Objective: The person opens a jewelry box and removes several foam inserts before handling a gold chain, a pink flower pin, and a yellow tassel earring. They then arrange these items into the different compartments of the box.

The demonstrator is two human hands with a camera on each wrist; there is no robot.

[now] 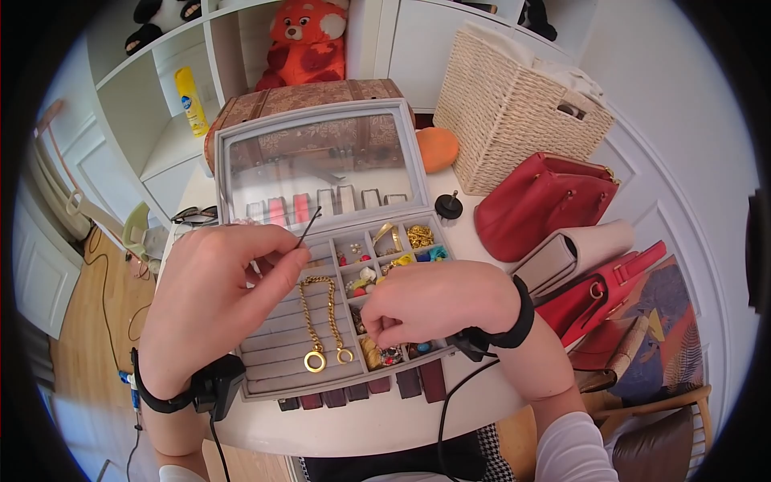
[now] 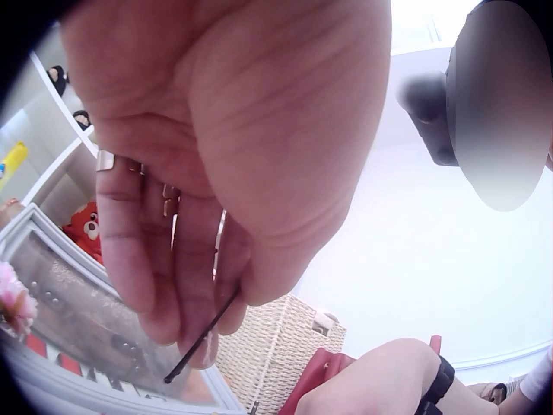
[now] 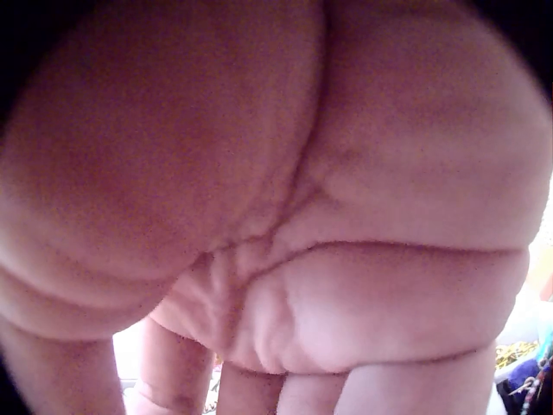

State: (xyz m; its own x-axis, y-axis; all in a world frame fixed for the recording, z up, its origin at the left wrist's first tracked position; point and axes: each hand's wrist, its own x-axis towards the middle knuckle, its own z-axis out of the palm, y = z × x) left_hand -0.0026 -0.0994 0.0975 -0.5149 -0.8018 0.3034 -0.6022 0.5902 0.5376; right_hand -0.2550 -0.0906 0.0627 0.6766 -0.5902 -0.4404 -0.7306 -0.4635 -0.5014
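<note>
My left hand pinches a thin dark pin, like a hairpin, between thumb and forefinger. It sticks up over the left half of the grey jewelry box. Below, a gold chain bracelet hangs over the ring rolls, with round gold links at its ends. My right hand reaches down into the box's right-hand compartments, its fingers bent among the trinkets. I cannot tell whether its fingertips hold anything. Around it lie a gold chain, colourful beads and earrings.
The box's glass lid stands raised against a patterned trunk. On the right are a woven basket, a red handbag and other bags. Glasses lie at the left and a small black stand behind the box.
</note>
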